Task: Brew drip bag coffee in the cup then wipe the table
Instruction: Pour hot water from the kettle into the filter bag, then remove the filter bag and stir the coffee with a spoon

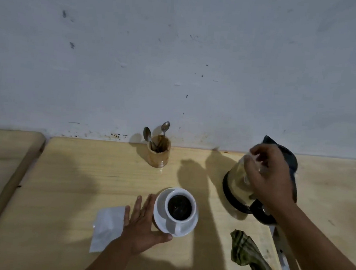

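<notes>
A white cup (189, 220) full of dark coffee stands on a white saucer (159, 214) near the table's front middle. My left hand (143, 225) lies flat beside the saucer with straight fingers, and its thumb touches the saucer's front rim. Under that hand lies a white paper packet (106, 229). At the right stands a glass kettle (235, 186) with a black base, a black handle and its dark lid (285, 157) raised. My right hand (268, 179) hovers over the kettle's mouth with bent fingers; whether it grips the kettle is hidden. A crumpled green cloth (246, 253) lies at the front right.
A wooden holder (159, 154) with spoons stands at the back by the wall. The wooden table (85, 181) ends near the cloth, where a shiny flat strip (286, 269) lies. A second table (5, 156) adjoins on the left.
</notes>
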